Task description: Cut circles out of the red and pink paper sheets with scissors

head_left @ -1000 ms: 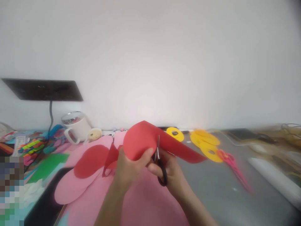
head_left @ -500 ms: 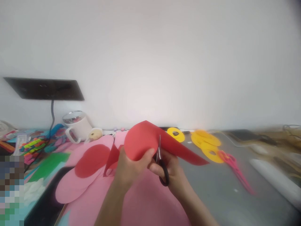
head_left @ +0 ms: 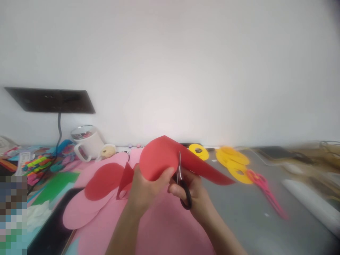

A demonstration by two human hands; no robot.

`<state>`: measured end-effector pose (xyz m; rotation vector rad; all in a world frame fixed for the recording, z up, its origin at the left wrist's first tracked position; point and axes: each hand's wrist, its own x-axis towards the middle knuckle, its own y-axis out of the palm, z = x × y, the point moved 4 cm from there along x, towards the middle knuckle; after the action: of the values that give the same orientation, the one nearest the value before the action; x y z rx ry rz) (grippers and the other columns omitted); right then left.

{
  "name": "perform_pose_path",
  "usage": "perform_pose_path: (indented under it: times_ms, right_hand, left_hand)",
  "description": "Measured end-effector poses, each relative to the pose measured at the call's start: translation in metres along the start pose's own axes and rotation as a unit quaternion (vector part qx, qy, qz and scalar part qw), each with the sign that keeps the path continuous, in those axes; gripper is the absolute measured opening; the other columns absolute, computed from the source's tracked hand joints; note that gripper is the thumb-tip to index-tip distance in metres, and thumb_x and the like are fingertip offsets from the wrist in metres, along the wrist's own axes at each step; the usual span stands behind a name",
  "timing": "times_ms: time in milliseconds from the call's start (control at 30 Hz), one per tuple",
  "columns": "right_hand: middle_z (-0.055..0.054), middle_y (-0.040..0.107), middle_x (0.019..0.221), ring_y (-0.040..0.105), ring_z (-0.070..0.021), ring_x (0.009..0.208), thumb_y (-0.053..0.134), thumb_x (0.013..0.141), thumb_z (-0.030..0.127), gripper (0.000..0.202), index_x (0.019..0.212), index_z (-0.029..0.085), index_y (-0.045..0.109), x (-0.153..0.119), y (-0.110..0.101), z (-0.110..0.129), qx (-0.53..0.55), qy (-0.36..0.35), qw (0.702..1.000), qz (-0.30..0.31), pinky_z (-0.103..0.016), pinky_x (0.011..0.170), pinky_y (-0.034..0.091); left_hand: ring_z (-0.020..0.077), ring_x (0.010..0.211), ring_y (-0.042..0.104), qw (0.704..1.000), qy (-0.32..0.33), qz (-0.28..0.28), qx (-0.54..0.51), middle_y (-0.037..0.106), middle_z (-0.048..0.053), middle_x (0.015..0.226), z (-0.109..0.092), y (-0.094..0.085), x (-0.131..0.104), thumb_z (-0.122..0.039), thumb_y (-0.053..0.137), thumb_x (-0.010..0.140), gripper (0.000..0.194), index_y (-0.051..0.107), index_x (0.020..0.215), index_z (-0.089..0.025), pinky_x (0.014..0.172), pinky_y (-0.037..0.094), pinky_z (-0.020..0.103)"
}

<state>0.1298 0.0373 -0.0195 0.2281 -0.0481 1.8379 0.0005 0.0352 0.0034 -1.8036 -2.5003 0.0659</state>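
My left hand (head_left: pixel 145 193) grips a sheet of red paper (head_left: pixel 159 157), its thumb pressed on the front of a rounded, partly cut shape. A long strip of the same paper droops to the right behind the blades. Black-handled scissors (head_left: pixel 186 194) are in my right hand (head_left: pixel 195 194), with the blades pointing up at the paper's cut edge beside my left thumb. Part of the fingers on both hands is hidden behind the paper and the handles. Below them lies a large pink sheet (head_left: pixel 170 226).
Left of my hands are a red paper circle (head_left: pixel 103 180) and pink paper circles (head_left: pixel 79 212). A white lidded mug (head_left: pixel 91 145) stands behind them. To the right lie yellow paper rings (head_left: pixel 231 159), pink scissors (head_left: pixel 268 194) and a white roll (head_left: pixel 310 202) on a grey surface (head_left: pixel 239 223).
The red paper has shifted very slightly left, and its drooping strip sits a touch higher. Both hands keep their hold in nearly the same place.
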Motion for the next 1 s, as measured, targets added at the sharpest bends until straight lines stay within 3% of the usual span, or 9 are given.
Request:
perform_pose_path:
  times_ms: [267,533,767,867,1000]
  right_hand:
    - [0.002,0.044,0.061,0.041,-0.0148,0.058,0.073,0.072,0.055,0.039,0.068,0.021,0.053,-0.001,-0.002,-0.002,-0.022,0.004,1.000,-0.012,-0.028,0.050,0.034]
    - [0.003,0.044,0.059,0.045,-0.0154,0.058,0.073,0.071,0.045,0.032,0.066,0.021,0.053,-0.001,-0.002,-0.001,-0.022,0.018,0.999,-0.021,-0.028,0.050,0.035]
    - [0.002,0.047,0.059,0.045,-0.0151,0.056,0.071,0.071,0.040,0.027,0.065,0.021,0.054,-0.002,-0.003,-0.001,-0.031,0.024,0.999,-0.024,-0.028,0.050,0.036]
    - [0.003,0.047,0.058,0.046,-0.0149,0.056,0.069,0.071,0.037,0.024,0.065,0.021,0.052,-0.002,-0.003,-0.002,-0.031,0.024,0.999,-0.022,-0.028,0.051,0.038]
    - [0.003,0.049,0.058,0.046,-0.0144,0.055,0.066,0.070,0.031,0.016,0.067,0.021,0.054,-0.002,-0.003,-0.002,-0.027,0.032,0.999,-0.021,-0.028,0.052,0.041]
  left_hand:
    - [0.0287,0.079,0.071,0.999,0.008,0.002,0.039,0.071,0.006,0.069,0.001,0.000,0.002,-0.038,0.075,0.062,0.026,0.065,0.076,-0.018,0.061,0.056,0.034]
    - [0.0274,0.078,0.071,1.000,0.006,-0.009,0.010,0.071,0.005,0.067,-0.005,0.000,0.000,-0.031,0.075,0.062,0.019,0.066,0.073,-0.019,0.059,0.056,0.031]
    - [0.0256,0.070,0.070,0.999,-0.012,0.014,0.030,0.066,0.004,0.056,-0.011,0.002,-0.004,-0.033,0.069,0.066,0.018,0.061,0.056,-0.021,0.054,0.055,0.030]
    - [0.0230,0.061,0.068,0.999,-0.022,0.030,0.033,0.063,0.003,0.052,-0.016,0.004,-0.006,-0.033,0.067,0.068,0.021,0.059,0.051,-0.021,0.050,0.053,0.029]
    - [0.0185,0.047,0.061,0.999,-0.030,0.026,0.011,0.062,0.001,0.049,-0.023,0.004,-0.009,-0.028,0.067,0.067,0.012,0.063,0.059,-0.021,0.045,0.051,0.028]
